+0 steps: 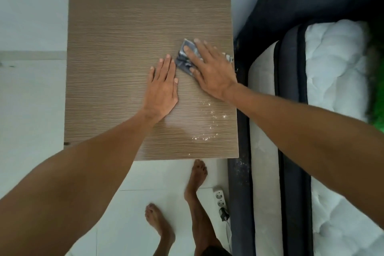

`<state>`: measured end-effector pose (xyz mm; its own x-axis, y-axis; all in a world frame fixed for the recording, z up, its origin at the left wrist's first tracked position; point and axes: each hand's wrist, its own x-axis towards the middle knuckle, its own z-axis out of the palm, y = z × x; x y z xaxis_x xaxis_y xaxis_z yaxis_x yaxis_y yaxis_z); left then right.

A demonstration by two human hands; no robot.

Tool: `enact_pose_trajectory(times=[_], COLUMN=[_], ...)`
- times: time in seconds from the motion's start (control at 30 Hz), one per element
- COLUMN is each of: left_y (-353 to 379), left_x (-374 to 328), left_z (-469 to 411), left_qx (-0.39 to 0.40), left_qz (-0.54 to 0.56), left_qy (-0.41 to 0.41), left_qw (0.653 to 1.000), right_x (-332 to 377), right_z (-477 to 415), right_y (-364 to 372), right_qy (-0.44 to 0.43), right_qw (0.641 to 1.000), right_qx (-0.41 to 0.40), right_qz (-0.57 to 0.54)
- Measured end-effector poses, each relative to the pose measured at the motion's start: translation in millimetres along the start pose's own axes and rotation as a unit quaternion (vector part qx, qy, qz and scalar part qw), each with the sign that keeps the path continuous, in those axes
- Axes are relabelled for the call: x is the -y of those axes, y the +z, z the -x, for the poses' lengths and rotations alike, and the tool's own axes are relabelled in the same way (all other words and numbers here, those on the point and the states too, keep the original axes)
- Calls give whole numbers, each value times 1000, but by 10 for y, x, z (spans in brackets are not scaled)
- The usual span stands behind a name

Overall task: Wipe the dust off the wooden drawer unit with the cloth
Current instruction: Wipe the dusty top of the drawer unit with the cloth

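Note:
I look straight down on the brown wood-grain top of the drawer unit. A small grey patterned cloth lies near its right edge, pressed flat under my right hand, whose fingers are spread over it. My left hand rests palm down on the wood just left of the cloth, fingers together, holding nothing. White dust crumbs are scattered on the top's near right corner, below my right wrist.
A bed with a white mattress and dark frame stands tight against the unit's right side. A white power strip lies on the white tiled floor by my bare feet. A white wall is behind the unit.

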<state>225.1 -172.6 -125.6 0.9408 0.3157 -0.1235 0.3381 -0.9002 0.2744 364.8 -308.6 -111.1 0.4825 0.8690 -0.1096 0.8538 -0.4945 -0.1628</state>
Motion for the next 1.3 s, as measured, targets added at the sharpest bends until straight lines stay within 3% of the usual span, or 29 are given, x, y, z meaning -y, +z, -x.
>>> enact_pose_trajectory(times=[0.17, 0.37, 0.73, 1.0, 1.3], left_y=[-106, -171, -121, -222, -96], left_x=[106, 150, -1, -221, -400], left_z=[25, 314, 831, 706, 101], left_qx=[31, 63, 91, 113, 81], left_qz=[40, 1, -24, -14, -15], left_qy=[35, 54, 79, 86, 59], left_qw=[998, 997, 992, 990, 995], right_x=[427, 944, 1419, 1146, -241], right_z=[641, 1323, 1852, 2118, 905], right_y=[123, 307, 366, 139, -478], right_qy=[17, 11, -21, -208, -10], right_qw=[1000, 999, 999, 976, 999], right_qx=[19, 17, -13, 53, -26], right_qz=[18, 29, 30, 41, -46])
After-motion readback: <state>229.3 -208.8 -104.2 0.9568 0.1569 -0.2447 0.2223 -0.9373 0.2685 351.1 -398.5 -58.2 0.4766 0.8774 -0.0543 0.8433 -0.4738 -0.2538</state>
